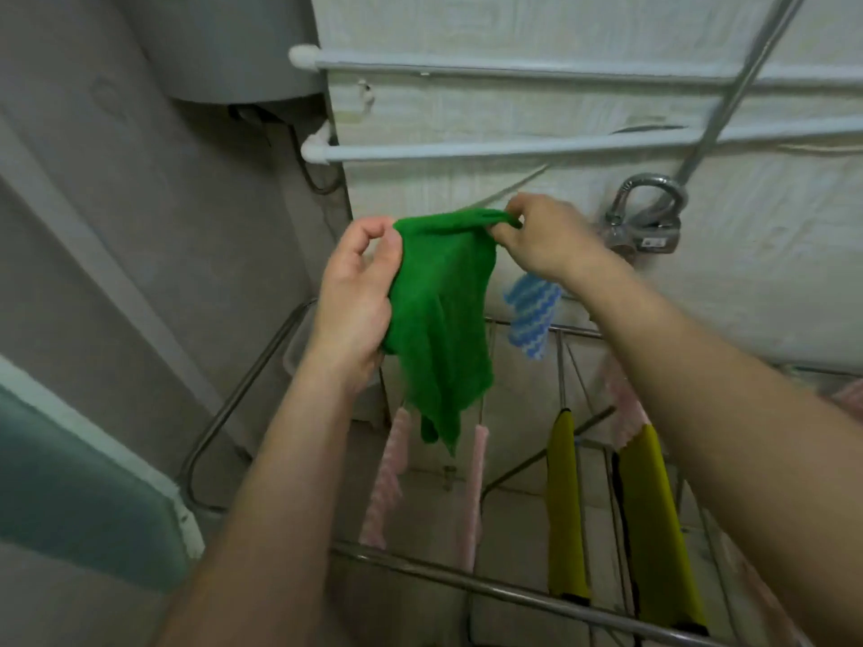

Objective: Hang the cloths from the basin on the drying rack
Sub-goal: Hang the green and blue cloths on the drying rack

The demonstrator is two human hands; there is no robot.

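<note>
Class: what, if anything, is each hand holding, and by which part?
The green cloth: left hand grips its upper left edge, right hand pinches its upper right corner.

Green fabric cloth [439,319]: above the metal-tube drying rack [467,579].
Yellow fabric cloths [565,506]: on the rack's right rails.
White wall pipes [513,149]: behind, above the rack.

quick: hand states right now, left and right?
Left hand: closed, holding the left edge of the green textured cloth.
Right hand: closed, pinching that cloth's top corner.
</note>
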